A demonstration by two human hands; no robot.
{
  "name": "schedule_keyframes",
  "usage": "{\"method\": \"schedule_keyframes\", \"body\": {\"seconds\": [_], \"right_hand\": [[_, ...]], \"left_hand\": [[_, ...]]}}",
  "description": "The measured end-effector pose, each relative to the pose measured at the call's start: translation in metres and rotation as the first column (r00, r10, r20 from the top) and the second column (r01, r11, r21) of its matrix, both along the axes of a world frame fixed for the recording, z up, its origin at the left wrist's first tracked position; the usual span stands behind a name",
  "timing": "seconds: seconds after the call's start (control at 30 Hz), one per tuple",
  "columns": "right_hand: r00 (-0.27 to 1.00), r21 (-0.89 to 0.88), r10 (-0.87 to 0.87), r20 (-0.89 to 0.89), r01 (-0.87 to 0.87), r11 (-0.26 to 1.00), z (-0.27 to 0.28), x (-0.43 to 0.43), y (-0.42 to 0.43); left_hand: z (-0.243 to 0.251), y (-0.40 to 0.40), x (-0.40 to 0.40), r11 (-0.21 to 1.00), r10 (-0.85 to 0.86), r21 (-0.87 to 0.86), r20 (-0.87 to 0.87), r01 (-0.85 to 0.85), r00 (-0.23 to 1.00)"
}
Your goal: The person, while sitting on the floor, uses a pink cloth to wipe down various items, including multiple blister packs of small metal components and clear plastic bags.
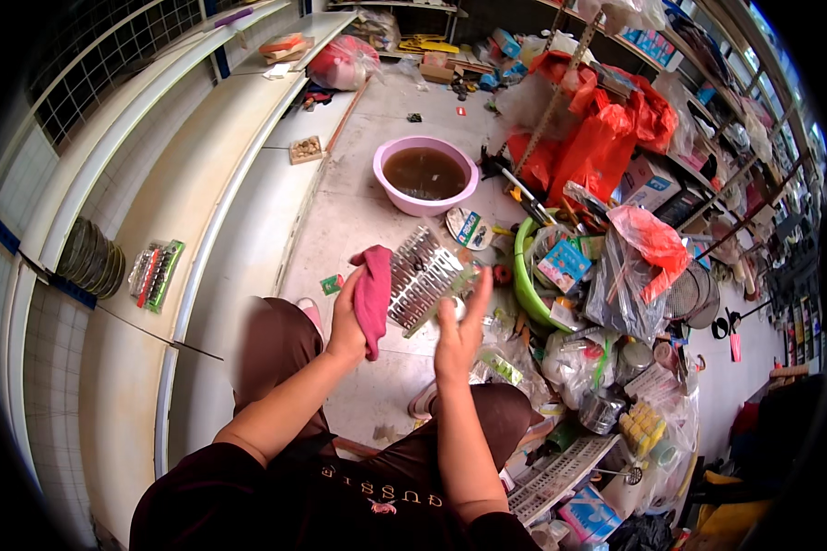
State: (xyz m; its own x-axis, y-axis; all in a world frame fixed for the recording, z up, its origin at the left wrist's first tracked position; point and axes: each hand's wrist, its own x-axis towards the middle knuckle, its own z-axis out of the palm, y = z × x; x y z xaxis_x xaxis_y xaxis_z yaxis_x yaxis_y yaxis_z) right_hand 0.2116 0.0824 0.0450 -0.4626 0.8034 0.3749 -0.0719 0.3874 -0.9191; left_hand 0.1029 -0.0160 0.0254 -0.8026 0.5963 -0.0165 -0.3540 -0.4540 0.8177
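A crumpled pink cloth point(373, 296) is gripped in my left hand point(346, 332), in front of my knees. Right beside the cloth is a clear plastic pack of shiny metal pieces in rows point(424, 275), tilted above the floor. Its left edge meets the cloth, and whether my left fingers also pinch it is hidden. My right hand point(458, 341) is raised at the pack's right side, thumb and fingers spread, with no grip on it visible.
A pink basin point(426, 201) of murky water stands ahead on the floor. To the right are a green basin point(524, 275) full of goods and a metal rack point(558, 82). Shelves point(158, 206) at left hold another pack point(157, 275) and stacked round items point(91, 258).
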Motion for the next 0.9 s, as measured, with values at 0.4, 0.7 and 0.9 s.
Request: {"method": "schedule_keyframes", "body": {"seconds": [0.4,0.7,0.9], "right_hand": [[0.502,-0.541,-0.203,-0.841,-0.795,0.276,-0.002,0.004,0.025],[0.681,-0.675,-0.100,-0.726,-0.676,0.295,-0.019,-0.002,0.005],[0.811,-0.809,-0.080,-0.580,-0.562,0.172,-0.008,0.003,-0.021]], "left_hand": [[0.055,-0.006,0.033,0.903,-0.390,0.223,0.070,0.366,0.918],[-0.016,0.030,0.062,0.900,-0.306,-0.384,-0.893,-0.205,0.331],[-0.001,0.065,0.019,0.900,-0.287,-0.370,-0.900,-0.228,0.329]]}}
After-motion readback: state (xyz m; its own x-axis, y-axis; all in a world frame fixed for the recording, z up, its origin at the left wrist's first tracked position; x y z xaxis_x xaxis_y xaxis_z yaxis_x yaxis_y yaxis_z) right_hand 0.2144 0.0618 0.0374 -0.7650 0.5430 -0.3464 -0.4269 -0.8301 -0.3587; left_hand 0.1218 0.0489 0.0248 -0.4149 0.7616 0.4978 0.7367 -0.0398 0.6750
